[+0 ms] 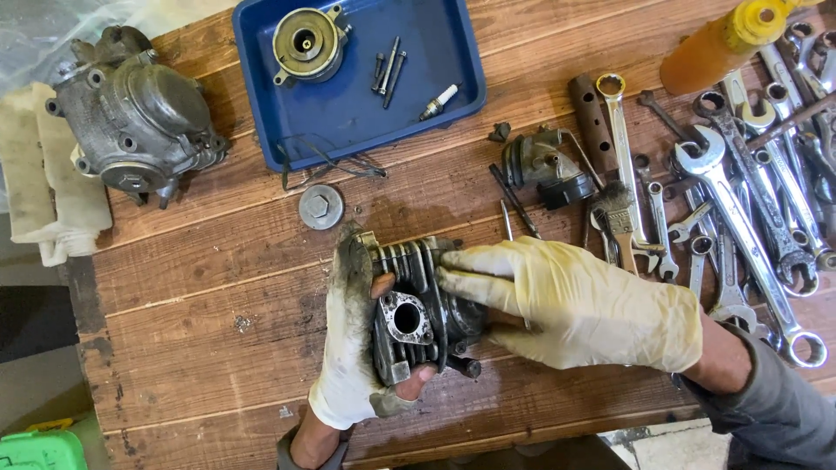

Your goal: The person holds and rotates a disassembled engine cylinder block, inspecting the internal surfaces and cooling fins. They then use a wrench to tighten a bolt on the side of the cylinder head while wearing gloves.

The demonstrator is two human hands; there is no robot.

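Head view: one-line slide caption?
Gloved left hand and right hand grip finned engine cylinder on wooden workbench.

I see my left hand [353,348] in a thin rubbery glove, grimy and torn at the fingertips, and my right hand [575,300] in a cleaner, yellow-stained matt one. Between them sits a finned cylinder [418,313] of dull cast metal, dark with oily soot. The desk [200,296] is rough, worn wooden planks with stains. The tray [348,104] looks like smooth blue plastic. The wrenches [740,209] are bright polished steel. The engine casing [135,117] is grey, matt, pitted cast metal. The bottle [718,43] is glossy orange plastic.
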